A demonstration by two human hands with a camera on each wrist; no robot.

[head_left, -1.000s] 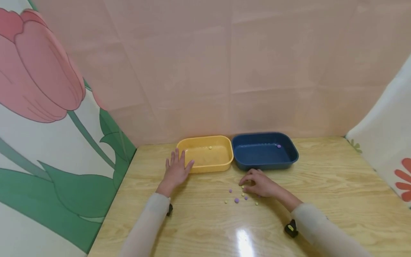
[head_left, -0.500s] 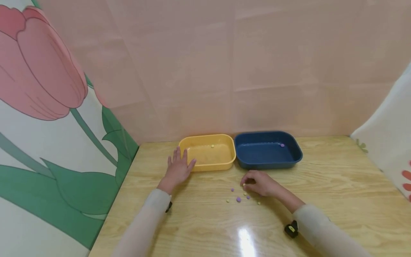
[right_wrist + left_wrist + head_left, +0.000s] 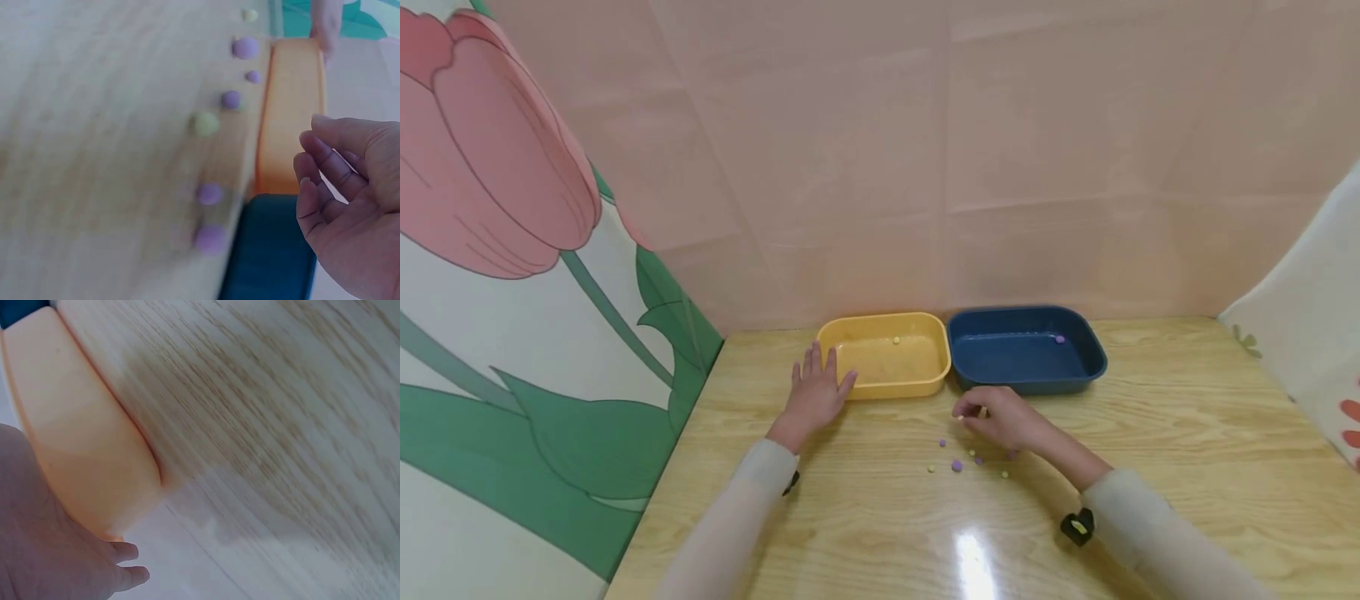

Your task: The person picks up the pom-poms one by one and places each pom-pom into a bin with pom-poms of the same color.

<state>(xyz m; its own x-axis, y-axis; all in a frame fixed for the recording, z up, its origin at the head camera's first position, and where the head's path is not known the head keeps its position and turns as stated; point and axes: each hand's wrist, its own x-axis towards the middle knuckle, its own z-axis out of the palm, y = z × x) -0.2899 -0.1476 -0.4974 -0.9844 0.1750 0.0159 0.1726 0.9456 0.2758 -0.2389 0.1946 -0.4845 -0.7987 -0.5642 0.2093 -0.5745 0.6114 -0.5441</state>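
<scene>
Curled fingers of the right hand (image 3: 1007,419) pinch a yellow bead (image 3: 959,417) near loose purple and yellow beads (image 3: 957,466) on the table (image 3: 850,517). Spread straight, those of the left hand (image 3: 814,402) touch the yellow tray (image 3: 891,389); the blue tray (image 3: 1030,387) adjoins it. Behind hangs pink cloth (image 3: 880,167). Only the head view shows inside both trays: one bead each.

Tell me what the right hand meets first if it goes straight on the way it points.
Probably the yellow tray, toward its near right corner; the right hand is at a height hard to judge, so it might pass above.
</scene>
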